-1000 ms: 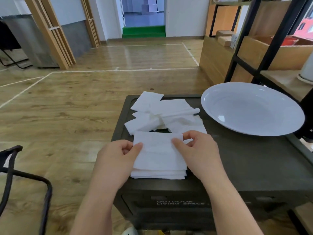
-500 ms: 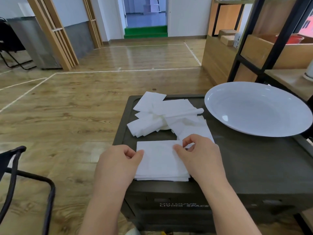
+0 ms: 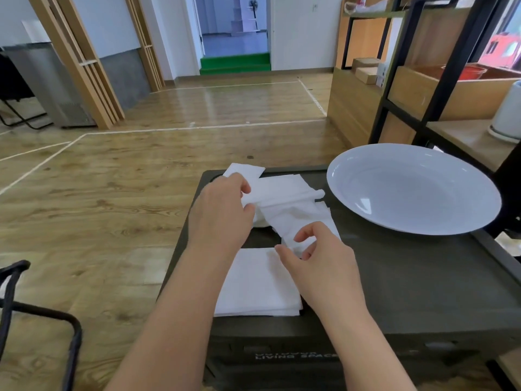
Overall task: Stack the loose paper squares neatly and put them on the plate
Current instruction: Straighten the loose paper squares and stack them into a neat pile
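White paper squares [image 3: 284, 204] lie jumbled behind a neat stack [image 3: 258, 283], beside the empty white plate [image 3: 417, 193].

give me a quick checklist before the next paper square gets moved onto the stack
1. Neat stack lies flat near the front edge: ok.
2. Left hand grips a sheet in the loose pile: ok.
3. Right hand pinches a sheet's near corner: ok.
4. Only one sheet held: cannot tell.
5. Plate holds nothing: ok.
6. Loose squares all gathered: not ok.
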